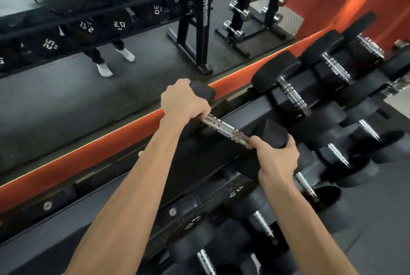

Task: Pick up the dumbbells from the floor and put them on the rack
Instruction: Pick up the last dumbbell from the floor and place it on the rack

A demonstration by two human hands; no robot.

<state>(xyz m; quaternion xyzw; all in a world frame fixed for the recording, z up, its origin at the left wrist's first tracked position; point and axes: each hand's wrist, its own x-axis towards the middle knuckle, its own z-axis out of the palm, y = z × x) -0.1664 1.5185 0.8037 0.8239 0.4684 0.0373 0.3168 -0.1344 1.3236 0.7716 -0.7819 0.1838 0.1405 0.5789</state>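
A black dumbbell with a chrome knurled handle (226, 129) lies over the top shelf of the black rack (193, 163). My left hand (184, 101) grips its far head and the handle's far end. My right hand (277, 157) grips its near head, fingers wrapped round the near end of the handle. Both arms reach forward over the rack. Whether the dumbbell rests on the shelf or hangs just above it I cannot tell.
More black dumbbells (290, 92) fill the top shelf to the right, and several others (261, 223) sit on lower shelves. A mirror with an orange lower strip (88, 159) stands right behind the rack, reflecting a rack of chrome dumbbells (239, 10) and feet.
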